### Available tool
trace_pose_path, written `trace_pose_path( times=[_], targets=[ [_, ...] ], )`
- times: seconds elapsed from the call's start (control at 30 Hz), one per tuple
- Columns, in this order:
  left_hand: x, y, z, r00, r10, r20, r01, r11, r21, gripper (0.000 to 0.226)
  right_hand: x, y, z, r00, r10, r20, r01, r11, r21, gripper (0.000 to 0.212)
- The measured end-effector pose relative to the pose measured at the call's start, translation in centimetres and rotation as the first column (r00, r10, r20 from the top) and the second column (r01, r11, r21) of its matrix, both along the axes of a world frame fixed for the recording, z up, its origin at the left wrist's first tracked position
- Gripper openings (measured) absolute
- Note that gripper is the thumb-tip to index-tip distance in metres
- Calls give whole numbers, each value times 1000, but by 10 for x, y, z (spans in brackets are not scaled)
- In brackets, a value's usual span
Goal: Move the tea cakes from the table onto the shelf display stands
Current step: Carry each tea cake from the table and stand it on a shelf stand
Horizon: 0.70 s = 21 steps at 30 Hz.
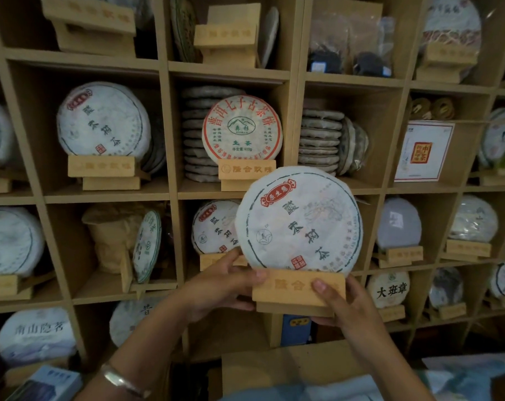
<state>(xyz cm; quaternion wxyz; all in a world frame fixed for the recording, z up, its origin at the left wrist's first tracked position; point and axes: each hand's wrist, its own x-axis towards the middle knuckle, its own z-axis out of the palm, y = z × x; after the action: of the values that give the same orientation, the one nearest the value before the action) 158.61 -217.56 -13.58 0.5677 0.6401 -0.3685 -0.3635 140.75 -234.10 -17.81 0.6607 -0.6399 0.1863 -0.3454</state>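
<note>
Head view: both hands grip a wooden display stand [299,290] in front of the shelf [164,131]. The left hand [225,287] clasps its 9 o'clock end, the right hand [349,305] its 4 o'clock corner. A wrapped tea cake [299,218] stands upright on it, at 12 o'clock above the thumbs.

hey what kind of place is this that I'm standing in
Most likely a tea shop or tea storeroom. A wooden cubby shelf holds wrapped tea cakes on engraved wooden stands, such as the red-ringed cake, beside stacks of unwrapped cakes.
</note>
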Motion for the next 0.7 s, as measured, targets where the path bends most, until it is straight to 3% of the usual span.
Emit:
trace_pose_path(
  times=[0.07,0.13,0.2,0.27,0.47,0.57,0.7],
  targets=[
    [4,4,12,988,121,94,-124,992,21,96,0,0,0,1000,0,0,0,1000,11,57],
    [5,2,23,933,323,157,-299,941,-155,98,0,-1,0,1000,1,1,-1,1000,12,57],
    [6,-4,32,898,415,145,-324,848,-420,80,0,0,1,1000,5,-3,-5,1000,-2,58],
    [6,-13,38,925,367,100,-257,796,-549,61,1,1,0,1000,22,-7,-22,1000,-20,57],
    [7,-29,37,973,219,75,-140,815,-562,62,-1,-1,2,999,43,0,-43,999,-28,42],
    [8,-32,34,966,236,101,-142,818,-557,63,-3,-1,3,999,48,-13,-48,998,-32,55],
    [4,-36,34,972,220,85,-145,841,-521,47,-1,-2,0,998,48,-36,-50,998,-42,65]
  ],
)
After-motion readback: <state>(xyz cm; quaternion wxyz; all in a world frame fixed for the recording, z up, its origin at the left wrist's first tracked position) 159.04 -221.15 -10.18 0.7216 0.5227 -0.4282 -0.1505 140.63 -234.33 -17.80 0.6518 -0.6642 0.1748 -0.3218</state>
